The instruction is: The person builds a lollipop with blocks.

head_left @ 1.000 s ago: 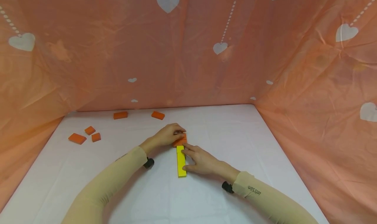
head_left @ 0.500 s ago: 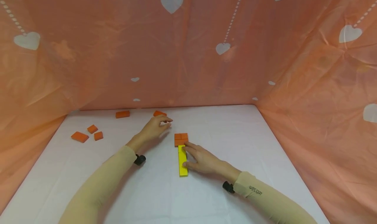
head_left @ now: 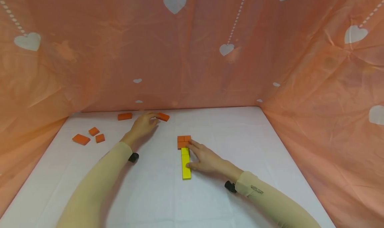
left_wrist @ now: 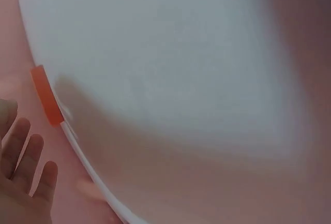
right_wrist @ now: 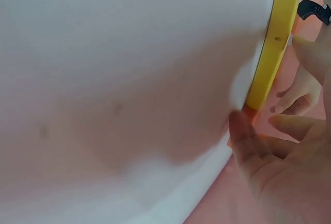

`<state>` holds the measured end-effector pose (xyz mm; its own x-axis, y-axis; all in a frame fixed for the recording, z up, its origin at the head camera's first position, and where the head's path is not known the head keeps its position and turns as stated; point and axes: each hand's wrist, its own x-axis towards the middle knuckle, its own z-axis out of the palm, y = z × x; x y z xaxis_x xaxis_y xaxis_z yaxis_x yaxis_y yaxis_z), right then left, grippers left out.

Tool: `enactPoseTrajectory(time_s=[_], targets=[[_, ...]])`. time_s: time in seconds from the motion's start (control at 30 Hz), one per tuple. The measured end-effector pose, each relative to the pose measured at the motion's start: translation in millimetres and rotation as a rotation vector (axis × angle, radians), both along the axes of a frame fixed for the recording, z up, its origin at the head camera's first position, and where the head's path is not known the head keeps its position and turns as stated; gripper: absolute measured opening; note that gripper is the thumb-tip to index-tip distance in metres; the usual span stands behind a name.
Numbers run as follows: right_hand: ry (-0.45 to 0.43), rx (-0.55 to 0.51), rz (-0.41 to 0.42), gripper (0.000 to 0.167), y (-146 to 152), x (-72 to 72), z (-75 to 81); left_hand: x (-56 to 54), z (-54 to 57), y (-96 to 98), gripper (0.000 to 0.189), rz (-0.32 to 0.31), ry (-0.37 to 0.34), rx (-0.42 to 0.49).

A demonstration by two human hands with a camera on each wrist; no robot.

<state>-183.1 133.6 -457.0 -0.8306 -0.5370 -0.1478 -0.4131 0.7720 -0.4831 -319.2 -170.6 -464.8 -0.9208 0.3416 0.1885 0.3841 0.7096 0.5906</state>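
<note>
In the head view, my left hand [head_left: 144, 123] reaches over the far part of the table, its fingertips at the left end of an orange block [head_left: 163, 117]. Whether they touch it I cannot tell. The left wrist view has that hand's fingers spread, apart from an orange block [left_wrist: 47, 95]. My right hand [head_left: 207, 158] lies along the right side of a yellow strip [head_left: 186, 169], made of a short and a long block. Its thumb rests at the long yellow block [right_wrist: 274, 45], and its fingertips reach the orange blocks [head_left: 181, 144] joined at the strip's far end.
Another orange block [head_left: 124, 116] lies near the table's back edge. Farther left are a larger orange block [head_left: 81, 139] and two small ones, one orange cube-like piece [head_left: 94, 131] behind the other [head_left: 100, 138]. Pink cloth [head_left: 198, 61] with white hearts encloses the white table [head_left: 240, 131].
My left hand has left the joined orange blocks and moved back and leftward to the single orange block near the rear edge. The right hand stays by the yellow strip, its fingers shifting slightly.
</note>
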Motion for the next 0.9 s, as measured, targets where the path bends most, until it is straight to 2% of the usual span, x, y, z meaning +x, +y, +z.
enactPoseTrajectory(time_s=[0.13,0.37,0.63,0.9], targets=[[0.004,0.006,0.001,0.080,1,-3.0,0.3,-5.7,-0.3,4.0,0.036,0.009,0.019,-0.043],[-0.005,0.026,0.001,0.075,1,-4.5,-0.8,-14.0,-2.6,12.1,0.043,0.039,-0.046,-0.071],[-0.021,0.033,0.001,0.076,0,-6.8,-1.5,-17.7,-1.7,22.0,0.045,0.062,-0.018,-0.089],[-0.011,0.034,0.007,0.073,2,-7.1,-2.7,-22.1,-2.2,28.9,0.047,0.135,-0.099,-0.109]])
